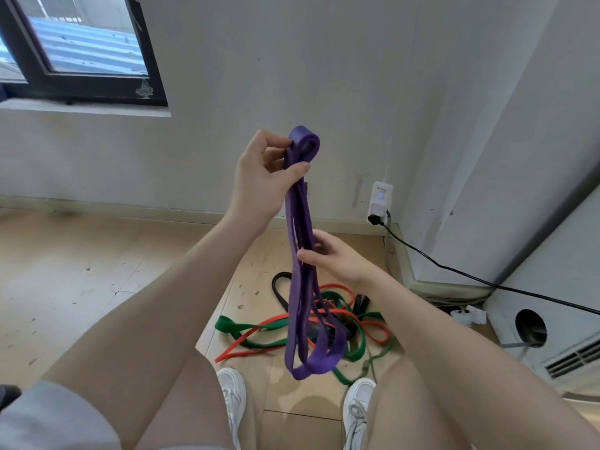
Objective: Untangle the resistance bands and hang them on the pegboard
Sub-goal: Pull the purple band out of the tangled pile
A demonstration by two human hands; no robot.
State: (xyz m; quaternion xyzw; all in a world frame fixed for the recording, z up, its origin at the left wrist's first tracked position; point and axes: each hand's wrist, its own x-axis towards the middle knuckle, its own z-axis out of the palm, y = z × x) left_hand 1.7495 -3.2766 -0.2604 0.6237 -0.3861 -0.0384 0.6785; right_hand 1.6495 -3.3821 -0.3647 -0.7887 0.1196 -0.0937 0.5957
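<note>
A purple resistance band (303, 300), folded into several long loops, hangs in front of me. My left hand (264, 177) pinches its top fold, raised high. Lower down, my right hand (331, 254) wraps its thumb and fingers around the hanging strands. The loops' bottom ends dangle just above the floor. On the wooden floor beneath lies a tangle of a green band (240, 329), an orange band (376, 332) and a black band (281, 292). No pegboard is in view.
A white wall stands ahead with a window (81, 50) at upper left. A white plug-in device (380, 198) with a black cable (454, 271) sits on the wall at right. An air conditioner unit (552, 319) stands at far right. My white shoes (232, 394) are below.
</note>
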